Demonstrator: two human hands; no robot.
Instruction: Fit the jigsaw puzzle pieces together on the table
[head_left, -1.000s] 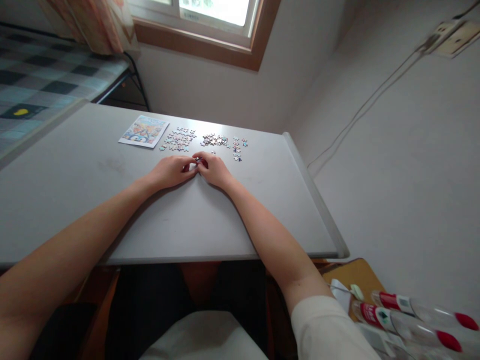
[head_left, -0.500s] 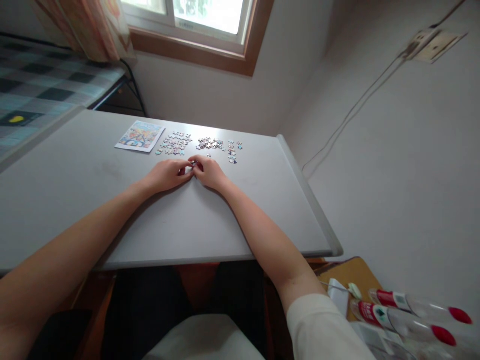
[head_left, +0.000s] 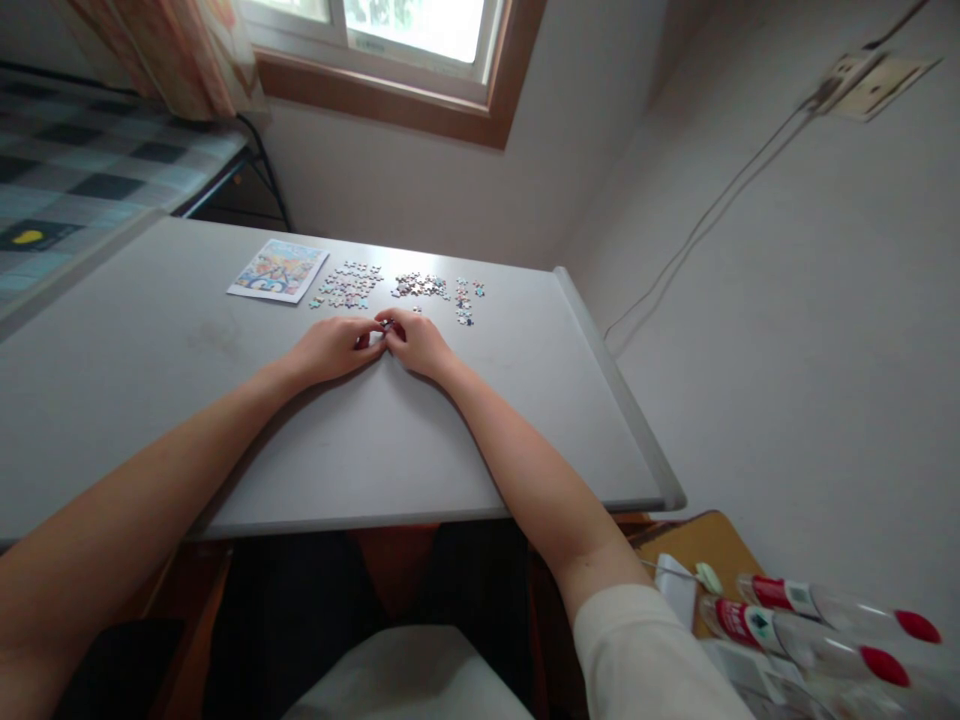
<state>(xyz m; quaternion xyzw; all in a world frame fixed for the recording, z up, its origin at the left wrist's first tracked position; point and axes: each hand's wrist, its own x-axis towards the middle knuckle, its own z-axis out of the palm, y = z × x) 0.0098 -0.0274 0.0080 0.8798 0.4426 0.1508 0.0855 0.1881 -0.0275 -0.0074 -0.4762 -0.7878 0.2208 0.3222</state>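
Pale grey and smooth-looking, the one broad tabletop (head_left: pixel 300 470) runs under both forearms; its slickness could, I judge, let small things skid if an arm drags. Farther in, two bare hands meet at the fingertips, the left hand (head_left: pixel 330 345) and the right hand (head_left: pixel 418 343), together pinching a small, flat, dark-patterned jigsaw bit (head_left: pixel 387 324) between them. Uneven thumb pressure could bend it or part any joint; the fingers hide whether it is one piece or several. At two o'clock from it, just past the right knuckles, lies a tiny light loose piece (head_left: pixel 417 310), seemingly single, which a forward nudge could knock away. Farther along that direction runs a short multicoloured column of pieces (head_left: pixel 464 305), perhaps eight, with two or three beside its top. At one o'clock sits a heaped, mixed-colour pile (head_left: pixel 420 286), overlapping beyond counting; a careless reach could mix it with the column, the gap being narrow. At eleven o'clock are spaced pale pieces (head_left: pixel 347 285), well over a dozen. Farthest, at ten o'clock, rests one rectangular, brightly printed paper sheet (head_left: pixel 279 270), light enough to slide if brushed.
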